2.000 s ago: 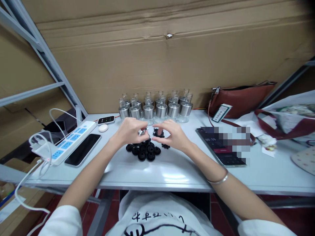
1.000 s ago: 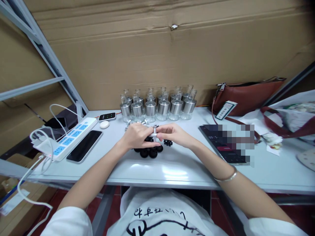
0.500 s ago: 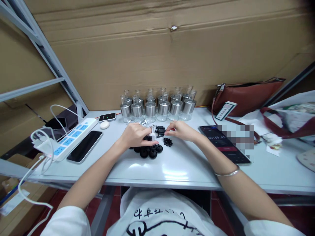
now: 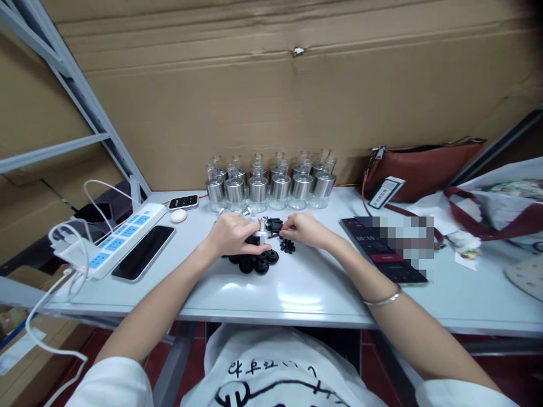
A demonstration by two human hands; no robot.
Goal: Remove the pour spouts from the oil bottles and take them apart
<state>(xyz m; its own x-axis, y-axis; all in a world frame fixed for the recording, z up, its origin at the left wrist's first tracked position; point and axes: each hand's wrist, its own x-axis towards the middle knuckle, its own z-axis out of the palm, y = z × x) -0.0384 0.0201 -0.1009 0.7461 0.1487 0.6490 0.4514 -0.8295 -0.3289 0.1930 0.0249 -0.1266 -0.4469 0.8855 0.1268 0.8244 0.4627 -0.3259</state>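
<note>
My left hand (image 4: pixel 234 234) pinches a silver spout-like fitting (image 4: pixel 262 234) upright between thumb and fingers. Under and in front of it lies a heap of round black stoppers (image 4: pixel 254 263), partly hidden by the hand. My right hand (image 4: pixel 306 230) has its fingertips closed at the edge of a pile of thin black stick-like pieces (image 4: pixel 275 223), and seems to pinch one of them. Just below is a cluster of small black rings (image 4: pixel 288 245). More silver fittings (image 4: pixel 246 211) show behind my left hand.
Two rows of glass bottles with steel sleeves (image 4: pixel 280 185) stand at the back. On the left are a power strip (image 4: pixel 123 240), a phone (image 4: pixel 144 253), a white round case (image 4: pixel 179 216) and a small device (image 4: pixel 184 202). A tablet (image 4: pixel 382 251) and brown bag (image 4: pixel 424 169) lie right.
My left hand has brought the silver fitting over the stoppers. My right hand touched that fitting, then moved away right to the thin black pieces, where it stays.
</note>
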